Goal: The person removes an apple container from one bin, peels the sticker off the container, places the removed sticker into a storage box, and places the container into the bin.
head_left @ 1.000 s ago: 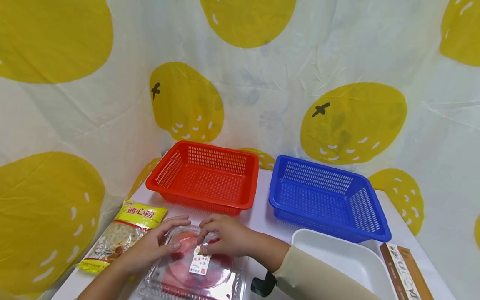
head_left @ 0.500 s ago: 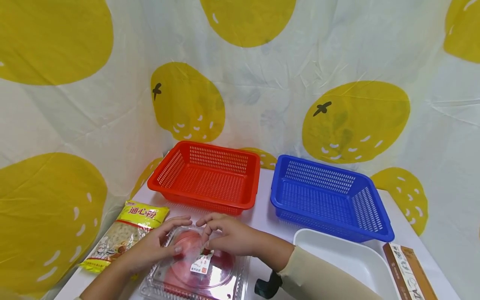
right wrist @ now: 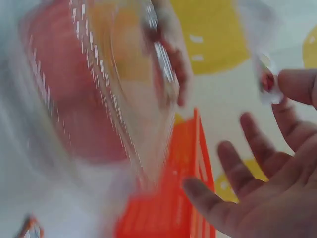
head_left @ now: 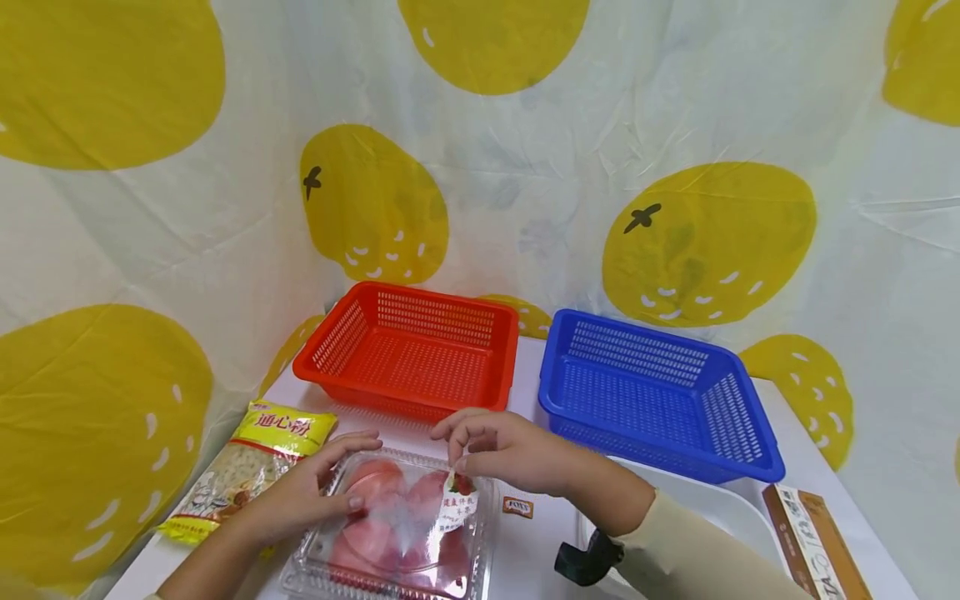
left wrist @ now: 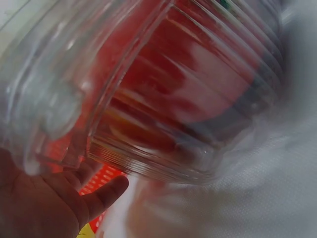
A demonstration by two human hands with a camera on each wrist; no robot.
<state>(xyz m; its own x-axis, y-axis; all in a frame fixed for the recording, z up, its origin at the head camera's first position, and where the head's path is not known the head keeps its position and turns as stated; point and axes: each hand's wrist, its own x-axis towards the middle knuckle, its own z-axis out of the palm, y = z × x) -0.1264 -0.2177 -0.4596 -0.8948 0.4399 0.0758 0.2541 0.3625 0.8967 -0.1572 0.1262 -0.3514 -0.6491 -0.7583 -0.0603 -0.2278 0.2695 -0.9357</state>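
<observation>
A clear plastic clamshell box [head_left: 375, 575] of round reddish fruit [head_left: 367, 542] stands on the table at the front. My left hand [head_left: 315, 483] rests on the box's left side, thumb on the lid and fingers along the far left edge; in the left wrist view its fingers [left wrist: 106, 193] look extended. My right hand [head_left: 510, 450] is over the lid's far right corner. Its thumb and index finger pinch a white label [head_left: 456, 504] with a strawberry picture and Chinese print, and the other fingers spread loosely in the right wrist view. Blur hides whether the label still touches the lid.
Behind the box stand a red basket [head_left: 405, 408] and a blue basket [head_left: 652, 446]. A yellow pasta bag [head_left: 255, 458] lies at left. A white tub [head_left: 697, 492], a brown box [head_left: 817, 542] and a small FOX'S packet [head_left: 517, 507] are at right.
My right hand has moved right and slightly up, with the label drawn along towards the lid's right side. The FOX'S packet has come into view. My left hand has stayed put.
</observation>
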